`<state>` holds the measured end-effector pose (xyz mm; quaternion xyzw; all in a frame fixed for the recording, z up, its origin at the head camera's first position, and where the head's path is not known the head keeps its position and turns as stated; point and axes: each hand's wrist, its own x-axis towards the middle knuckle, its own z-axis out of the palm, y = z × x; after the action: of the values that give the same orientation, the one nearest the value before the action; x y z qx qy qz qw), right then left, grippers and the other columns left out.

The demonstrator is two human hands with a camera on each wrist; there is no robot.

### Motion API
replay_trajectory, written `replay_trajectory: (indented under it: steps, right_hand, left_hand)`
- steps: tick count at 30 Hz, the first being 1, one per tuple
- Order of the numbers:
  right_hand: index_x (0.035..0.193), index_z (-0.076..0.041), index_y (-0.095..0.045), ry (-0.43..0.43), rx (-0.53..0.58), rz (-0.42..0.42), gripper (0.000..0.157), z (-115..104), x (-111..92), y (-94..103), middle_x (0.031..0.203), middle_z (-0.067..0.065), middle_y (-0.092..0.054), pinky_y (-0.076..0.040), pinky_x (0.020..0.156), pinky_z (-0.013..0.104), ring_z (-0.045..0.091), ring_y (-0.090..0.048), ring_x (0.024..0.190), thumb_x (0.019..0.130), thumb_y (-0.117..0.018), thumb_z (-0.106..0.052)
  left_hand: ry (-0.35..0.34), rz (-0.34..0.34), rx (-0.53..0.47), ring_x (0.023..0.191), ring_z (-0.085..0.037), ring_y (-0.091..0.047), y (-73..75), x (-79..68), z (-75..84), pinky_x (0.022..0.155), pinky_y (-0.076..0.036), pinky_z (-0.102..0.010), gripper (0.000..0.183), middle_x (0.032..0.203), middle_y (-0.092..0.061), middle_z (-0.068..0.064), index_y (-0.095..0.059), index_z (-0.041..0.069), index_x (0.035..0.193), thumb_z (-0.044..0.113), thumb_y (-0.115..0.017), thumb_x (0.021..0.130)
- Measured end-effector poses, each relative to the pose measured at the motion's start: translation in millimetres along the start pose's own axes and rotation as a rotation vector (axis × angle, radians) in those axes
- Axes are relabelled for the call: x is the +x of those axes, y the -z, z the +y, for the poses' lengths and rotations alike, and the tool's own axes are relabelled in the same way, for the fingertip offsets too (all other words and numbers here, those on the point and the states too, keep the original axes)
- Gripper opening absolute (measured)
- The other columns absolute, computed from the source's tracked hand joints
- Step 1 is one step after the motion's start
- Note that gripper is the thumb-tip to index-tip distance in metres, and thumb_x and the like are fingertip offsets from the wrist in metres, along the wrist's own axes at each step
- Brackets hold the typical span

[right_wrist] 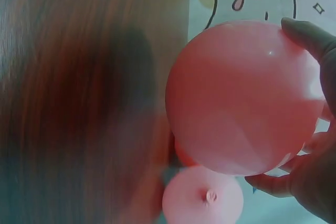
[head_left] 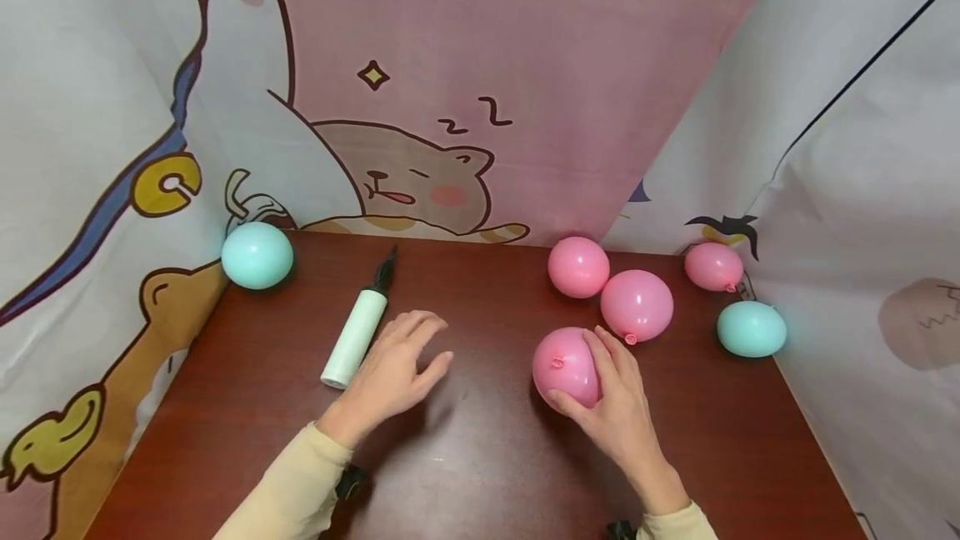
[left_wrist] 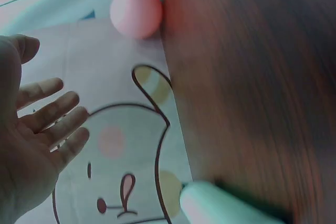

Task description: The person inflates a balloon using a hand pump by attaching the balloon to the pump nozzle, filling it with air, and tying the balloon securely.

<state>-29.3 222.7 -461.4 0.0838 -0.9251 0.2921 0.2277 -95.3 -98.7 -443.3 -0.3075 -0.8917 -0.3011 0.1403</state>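
Note:
My right hand (head_left: 617,405) grips a round pink balloon (head_left: 564,367), thumb on one side and fingers on the other; its knot faces me in the head view. In the right wrist view the same balloon (right_wrist: 244,98) fills the space between thumb and fingers. My left hand (head_left: 399,369) hovers over the table with fingers apart, holding nothing, just right of a pale green hand pump (head_left: 355,337) with a black nozzle. The left wrist view shows the left palm (left_wrist: 26,156) with its fingers loosely spread.
Two pink balloons, one nearer (head_left: 637,305) and one at the back edge (head_left: 578,267), sit beyond the held one. Another pink balloon (head_left: 713,266) and a mint balloon (head_left: 752,329) lie far right. A mint balloon (head_left: 257,255) stands at the back left corner. Printed cloth walls enclose the brown table (head_left: 480,457).

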Motion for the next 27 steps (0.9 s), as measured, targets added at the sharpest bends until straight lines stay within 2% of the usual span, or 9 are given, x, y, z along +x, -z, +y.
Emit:
replay_trajectory:
  steps: [5,11,15,21,27]
  right_hand:
    - [0.148,-0.005,-0.052,-0.035,-0.018,0.005,0.099,13,1,14.3,0.148,0.025,-0.048,-0.045,0.096,0.070,0.042,-0.043,0.133,0.063,-0.099,-0.023]
    - [0.146,-0.003,-0.051,-0.091,-0.046,0.049,0.095,28,0,34.6,0.145,0.027,-0.048,-0.046,0.090,0.073,0.045,-0.044,0.129,0.064,-0.097,-0.019]
    - [0.147,-0.003,-0.050,-0.146,-0.063,0.090,0.095,39,0,49.8,0.147,0.026,-0.048,-0.046,0.088,0.073,0.046,-0.044,0.128,0.065,-0.096,-0.016]
    - [0.151,-0.007,-0.048,-0.258,-0.065,0.183,0.095,59,3,72.6,0.148,0.025,-0.048,-0.040,0.092,0.077,0.046,-0.043,0.132,0.067,-0.094,-0.017]
    - [0.150,-0.007,-0.048,-0.355,-0.078,0.241,0.087,83,5,83.6,0.144,0.026,-0.050,-0.037,0.096,0.076,0.046,-0.043,0.129,0.075,-0.089,-0.021]
  left_hand:
    - [0.001,0.042,0.079,0.126,-0.035,-0.056,6.9,-5.4,-21.7,0.108,-0.041,-0.054,0.044,0.136,-0.060,-0.015,-0.065,0.003,0.130,0.030,-0.070,0.095]
    - [0.052,0.048,0.165,0.135,-0.039,-0.049,14.9,-11.9,-42.9,0.112,-0.034,-0.058,0.051,0.148,-0.053,-0.017,-0.061,0.004,0.137,0.035,-0.066,0.096]
    - [0.072,0.058,0.212,0.137,-0.041,-0.047,19.7,-16.1,-54.1,0.112,-0.032,-0.060,0.054,0.150,-0.051,-0.018,-0.060,0.003,0.139,0.035,-0.066,0.096]
    - [0.110,0.084,0.259,0.139,-0.044,-0.044,25.4,-21.6,-69.2,0.109,-0.033,-0.063,0.056,0.152,-0.048,-0.023,-0.058,0.000,0.139,0.035,-0.065,0.096]
    - [0.161,0.088,0.279,0.142,-0.044,-0.040,27.8,-26.1,-81.1,0.109,-0.031,-0.063,0.060,0.156,-0.043,-0.024,-0.054,-0.001,0.142,0.037,-0.063,0.097]
